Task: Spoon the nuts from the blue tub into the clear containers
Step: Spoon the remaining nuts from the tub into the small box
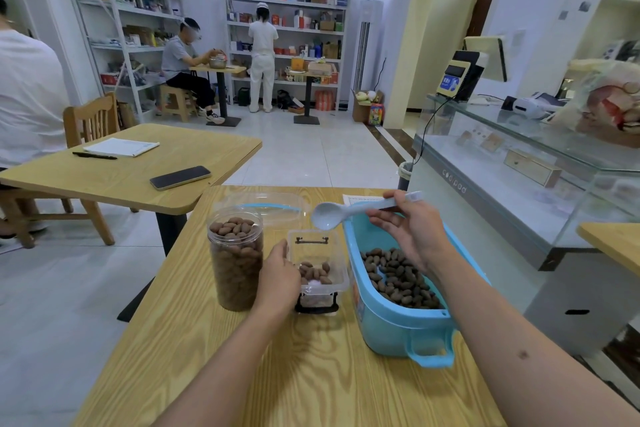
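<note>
head view: only cam I've got, so everything's from here.
right hand (412, 229): fingers curled round the handle of the pale spoon (349, 213), held up over the far end of the blue tub (398, 322). bowl looks empty, tipped toward the small box.
left hand (278, 276): resting against the left wall of the small clear container (318, 274), steadying it. fingers are mostly hidden behind the hand, so can't say if it's a proper grip or just a press.
nuts (401, 274): biggest pile sits in the tub, bunched toward the near/mid part. thin layer in the small box so far.
tall jar (235, 256): full to the brim w/ nuts, just left of my left hand, no lid on.
step imo: going back to the tub for another scoop, small box is nowhere near full.
how I'd do it: dip the spoon into the deep part of the pile, not the bare far end. don't overload, bowl's shallow & these roll. short low carry over the tub rim, tip right over the box middle.
watch out: box is light & sits on something dark, so keep the left hand on it. jar's close to that elbow side too, easy to bump.
surface (277, 374): wood-grain, all three containers sit close together on it.
</note>
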